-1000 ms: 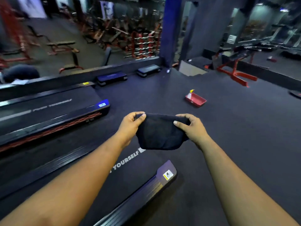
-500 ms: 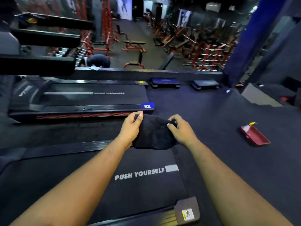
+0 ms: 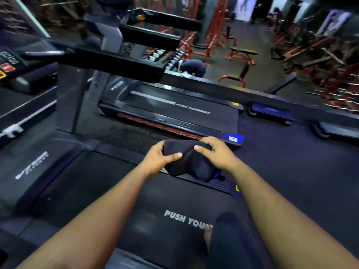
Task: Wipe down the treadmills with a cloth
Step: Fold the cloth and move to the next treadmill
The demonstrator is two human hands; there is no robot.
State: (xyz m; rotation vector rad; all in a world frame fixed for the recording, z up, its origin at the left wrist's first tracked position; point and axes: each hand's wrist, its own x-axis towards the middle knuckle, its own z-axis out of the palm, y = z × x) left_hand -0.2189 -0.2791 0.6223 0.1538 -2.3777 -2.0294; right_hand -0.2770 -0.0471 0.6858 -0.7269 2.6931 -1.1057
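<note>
Left hand (image 3: 159, 156) grips the near-left edge of a bunched dark cloth (image 3: 189, 161), thumb laid across the top and fingers curled beneath. Right hand (image 3: 216, 154) holds the opposite side of the same cloth, fingers curled over its upper fold. Cloth is held in the air between the two hands, above the right side rail (image 3: 219, 184) of the near treadmill

Observed, left to right:
- Console (image 3: 11, 65) with a red button at far left, blurred; lettering not legible
- Black handrail (image 3: 108, 61) running across from the console
- Motor cover (image 3: 33, 167) of the near treadmill, carrying a pale logo
- Near treadmill belt (image 3: 159, 202), printed "PUSH YOUR", the rest hidden by a dark-clothed leg (image 3: 231, 241) with a bare foot
- Second treadmill (image 3: 174, 115) beyond the cloth, belt marked "PUSH YOURSELF", red trim along its near rail, blue end cap just beside the right hand
- A person (image 3: 194, 66) in dark clothing bent over on the lower floor behind that treadmill
- Red weight benches (image 3: 240, 53) on that lower floor
- Two blue step platforms (image 3: 270, 112) at right, against the ledge
</note>
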